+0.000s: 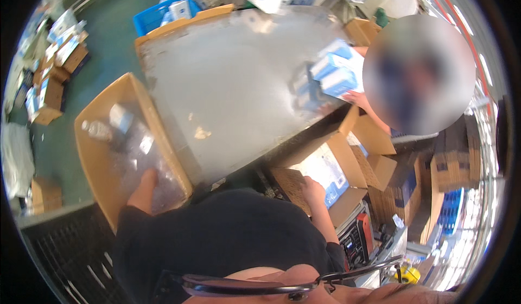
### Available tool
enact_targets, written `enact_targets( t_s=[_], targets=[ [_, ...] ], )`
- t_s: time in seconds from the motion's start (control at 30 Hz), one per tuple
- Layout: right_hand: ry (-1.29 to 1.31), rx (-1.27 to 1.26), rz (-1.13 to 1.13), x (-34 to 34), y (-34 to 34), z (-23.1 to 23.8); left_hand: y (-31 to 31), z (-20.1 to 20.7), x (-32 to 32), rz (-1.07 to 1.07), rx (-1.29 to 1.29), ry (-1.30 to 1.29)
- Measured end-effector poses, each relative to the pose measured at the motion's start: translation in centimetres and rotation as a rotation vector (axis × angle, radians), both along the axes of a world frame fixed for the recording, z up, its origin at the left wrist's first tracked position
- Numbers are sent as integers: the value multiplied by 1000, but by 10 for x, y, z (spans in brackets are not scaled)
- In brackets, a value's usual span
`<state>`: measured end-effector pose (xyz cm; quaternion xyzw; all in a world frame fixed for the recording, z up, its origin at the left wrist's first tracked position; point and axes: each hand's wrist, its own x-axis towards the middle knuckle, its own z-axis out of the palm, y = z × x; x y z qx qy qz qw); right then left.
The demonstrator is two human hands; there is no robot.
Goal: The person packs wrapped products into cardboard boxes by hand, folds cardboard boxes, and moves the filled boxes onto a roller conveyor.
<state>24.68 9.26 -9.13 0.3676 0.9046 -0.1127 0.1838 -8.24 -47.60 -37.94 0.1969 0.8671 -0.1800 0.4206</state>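
My left hand (148, 180) reaches down into a large open cardboard box (89, 165) on the left. Its fingers are lost among crumpled clear plastic film (163, 193), so I cannot make out what they touch. A clear plastic bottle (97, 130) and a small white-and-blue carton (120, 118) lie in the same box. On the right, my right hand (312, 189) is closed at the edge of a brown flap (290, 186) of another open cardboard box (343, 160). White-and-blue packages (323, 168) fill that box.
A grey metal table (228, 81) stretches ahead. At its right side a co-worker's hands (355, 98) hold several white-and-blue cartons (337, 76). A blue bin (157, 17) stands beyond the far edge. Flattened cardboard (453, 157) is stacked at right, and a black crate (70, 255) sits lower left.
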Motion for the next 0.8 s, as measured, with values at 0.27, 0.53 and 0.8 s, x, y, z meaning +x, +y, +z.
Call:
enact_targets(
  t_s=[0.27, 0.53, 0.8],
  targets=[
    [550, -1, -127, 6, -2, 5, 65, 240, -23, 1203, 1854, 13],
    [1238, 30, 558, -81, -49, 71, 268, 318, 42, 695, 2016, -757],
    [1115, -168, 271, -6, 12, 32, 424, 311, 155, 624, 1500, -1154]
  ],
)
